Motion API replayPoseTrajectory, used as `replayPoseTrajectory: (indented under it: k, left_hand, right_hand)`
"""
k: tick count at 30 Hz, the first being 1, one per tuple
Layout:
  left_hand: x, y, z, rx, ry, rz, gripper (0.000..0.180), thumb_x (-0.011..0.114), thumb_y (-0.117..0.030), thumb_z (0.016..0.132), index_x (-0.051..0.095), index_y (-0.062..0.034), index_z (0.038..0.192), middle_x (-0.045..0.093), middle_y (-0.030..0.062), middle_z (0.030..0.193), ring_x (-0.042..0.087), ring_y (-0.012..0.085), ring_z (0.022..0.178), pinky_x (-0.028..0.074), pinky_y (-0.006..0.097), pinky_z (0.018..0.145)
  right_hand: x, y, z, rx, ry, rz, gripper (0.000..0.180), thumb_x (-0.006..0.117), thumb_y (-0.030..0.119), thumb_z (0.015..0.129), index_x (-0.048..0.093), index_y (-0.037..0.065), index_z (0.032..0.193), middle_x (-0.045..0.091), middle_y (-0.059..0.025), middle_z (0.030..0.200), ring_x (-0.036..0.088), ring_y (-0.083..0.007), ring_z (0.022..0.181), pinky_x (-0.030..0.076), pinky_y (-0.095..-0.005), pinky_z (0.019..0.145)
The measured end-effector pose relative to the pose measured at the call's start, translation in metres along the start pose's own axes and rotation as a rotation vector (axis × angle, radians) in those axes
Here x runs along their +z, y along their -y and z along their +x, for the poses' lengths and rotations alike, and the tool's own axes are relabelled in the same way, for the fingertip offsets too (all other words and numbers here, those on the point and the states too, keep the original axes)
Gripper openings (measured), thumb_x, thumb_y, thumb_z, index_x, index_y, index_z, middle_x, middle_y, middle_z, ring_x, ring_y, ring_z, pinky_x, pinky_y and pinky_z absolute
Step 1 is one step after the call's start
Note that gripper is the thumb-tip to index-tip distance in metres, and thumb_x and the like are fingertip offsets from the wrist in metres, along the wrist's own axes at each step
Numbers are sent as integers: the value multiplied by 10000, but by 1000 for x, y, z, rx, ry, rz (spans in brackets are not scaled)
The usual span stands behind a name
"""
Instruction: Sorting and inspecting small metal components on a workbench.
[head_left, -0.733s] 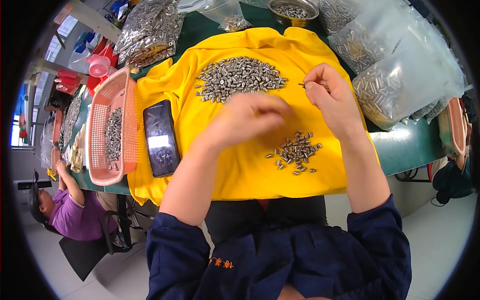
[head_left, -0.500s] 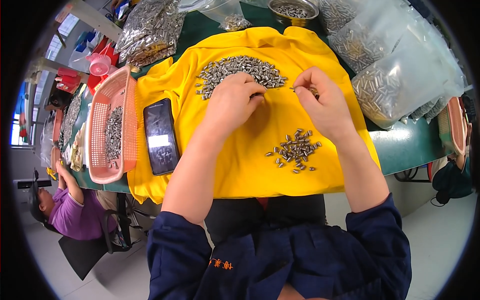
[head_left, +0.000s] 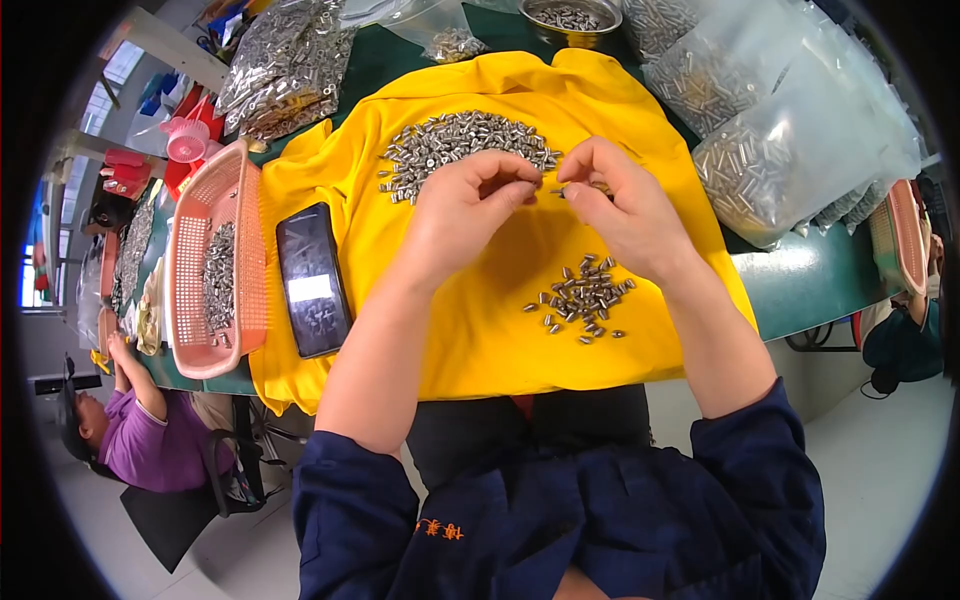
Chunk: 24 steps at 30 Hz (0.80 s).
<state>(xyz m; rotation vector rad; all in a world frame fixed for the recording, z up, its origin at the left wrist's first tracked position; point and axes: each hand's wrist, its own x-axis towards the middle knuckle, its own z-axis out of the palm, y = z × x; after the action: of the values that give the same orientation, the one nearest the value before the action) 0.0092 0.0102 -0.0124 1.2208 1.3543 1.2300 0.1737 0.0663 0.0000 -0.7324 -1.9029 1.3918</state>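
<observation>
the right hand (head_left: 628,212) grips a small metal part (head_left: 559,192) between thumb and forefinger; the part projects from the fingertips toward the left hand (head_left: 462,208). the left thumb and forefinger are brought together near it; whether they grasp anything cannot be told. on the yellow cloth (head_left: 470,345), the large pile of metal parts (head_left: 455,140) lies beyond the left hand; the small pile (head_left: 583,295) lies between the forearms, nearer the body.
</observation>
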Motion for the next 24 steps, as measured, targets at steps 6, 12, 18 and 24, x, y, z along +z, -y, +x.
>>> replayPoseTrajectory:
  k: [6, 12, 18, 24]
  left_hand:
    - [3, -7, -4, -65, 50, -194, 128, 576, -9, 761, 581, 22, 885, 604, 42, 807, 588, 102, 731, 471, 200, 678]
    - [4, -5, -4, -53, 49, -189, 127, 578, -5, 757, 591, 21, 880, 612, 44, 796, 589, 98, 725, 468, 196, 676]
    - [5, -1, -3, -3, 34, 19, 121, 577, -18, 753, 600, 5, 870, 621, 40, 774, 586, 83, 721, 458, 187, 656]
    - [6, 0, -2, 29, -1, -15, 96, 575, -23, 751, 604, -6, 840, 616, 29, 759, 568, 68, 673, 448, 185, 625]
  right_hand:
    - [-4, 5, -2, 8, 79, -66, 44, 460, 16, 766, 459, 37, 804, 449, 8, 738, 405, -63, 691, 349, -187, 605]
    - [0, 1, -3, -100, 11, -140, 52, 474, 61, 757, 458, 28, 793, 491, -56, 658, 450, -137, 584, 377, -258, 546]
    - [7, 4, -7, -183, 1, -479, 49, 466, 53, 762, 456, 28, 802, 498, -73, 653, 469, -156, 580, 383, -271, 541]
    - [4, -10, 0, 48, -16, 44, 52, 467, 52, 762, 456, 25, 805, 496, -70, 644, 459, -144, 565, 380, -264, 527]
